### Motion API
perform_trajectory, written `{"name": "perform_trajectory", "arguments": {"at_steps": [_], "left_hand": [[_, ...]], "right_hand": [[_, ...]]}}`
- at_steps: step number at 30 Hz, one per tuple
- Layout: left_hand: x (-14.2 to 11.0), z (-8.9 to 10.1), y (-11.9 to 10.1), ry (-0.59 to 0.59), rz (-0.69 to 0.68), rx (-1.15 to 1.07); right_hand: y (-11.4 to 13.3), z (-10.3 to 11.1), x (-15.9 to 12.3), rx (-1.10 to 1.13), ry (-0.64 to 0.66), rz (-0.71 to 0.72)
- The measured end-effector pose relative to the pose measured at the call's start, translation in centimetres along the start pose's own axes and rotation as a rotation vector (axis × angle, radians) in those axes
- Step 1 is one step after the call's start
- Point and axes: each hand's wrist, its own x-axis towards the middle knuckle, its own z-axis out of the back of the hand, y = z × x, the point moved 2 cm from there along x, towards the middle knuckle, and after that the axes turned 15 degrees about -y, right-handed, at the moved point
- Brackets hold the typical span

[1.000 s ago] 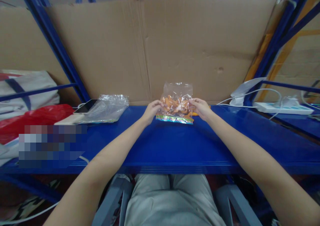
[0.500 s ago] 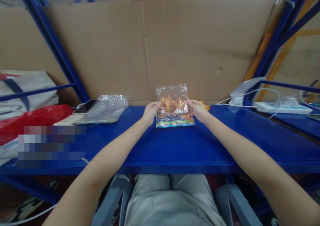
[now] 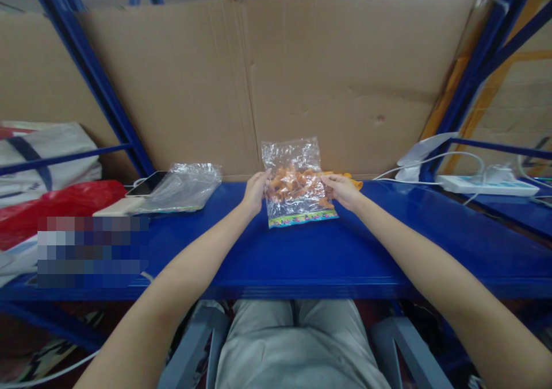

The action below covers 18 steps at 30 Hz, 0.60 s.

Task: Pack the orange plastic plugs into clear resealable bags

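Note:
Between my hands is a clear plastic bag [image 3: 290, 154] with a colourful printed strip along its lower edge. Several orange pieces [image 3: 295, 183] show through the film; their exact kind is not clear. My left hand [image 3: 256, 191] pinches the bag's left side, fingers closed. On the opposite side my right hand [image 3: 341, 190] grips the bag's edge, its fingers also closed. Behind the right hand, more yellow-orange pieces [image 3: 357, 184] lie on the blue table [image 3: 302, 260], partly hidden by that hand.
Flat clear bags [image 3: 190, 188] lie left of centre, partly over a phone [image 3: 148, 183] and a white box [image 3: 118, 207]. A red plastic bag [image 3: 73, 202] sits further left. A power strip [image 3: 487, 186] with white cables stands at the right. Cardboard [image 3: 310, 79] walls off the back.
The bag has shifted slightly left and tilted, its lower edge coming a little nearer to me. My left hand has moved slightly left with it; the right hand has barely moved.

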Motion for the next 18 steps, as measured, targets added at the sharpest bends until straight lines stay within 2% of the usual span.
{"name": "perform_trajectory", "arguments": {"at_steps": [3,8,13,18], "left_hand": [[0.5,0.3,0.2,-0.014,-0.036,0.016],[1.0,0.6,0.6,-0.03,-0.09,0.036],[1.5,1.0,0.3,-0.065,-0.057,-0.004],[1.7,1.3,0.0,-0.096,-0.071,-0.014]], "right_hand": [[-0.1,0.1,-0.1,-0.094,0.068,-0.008],[-0.1,-0.4,-0.3,-0.116,0.081,0.004],[-0.1,-0.5,-0.4,-0.135,0.116,0.022],[0.2,-0.6,-1.1,-0.146,0.225,-0.03]]}}
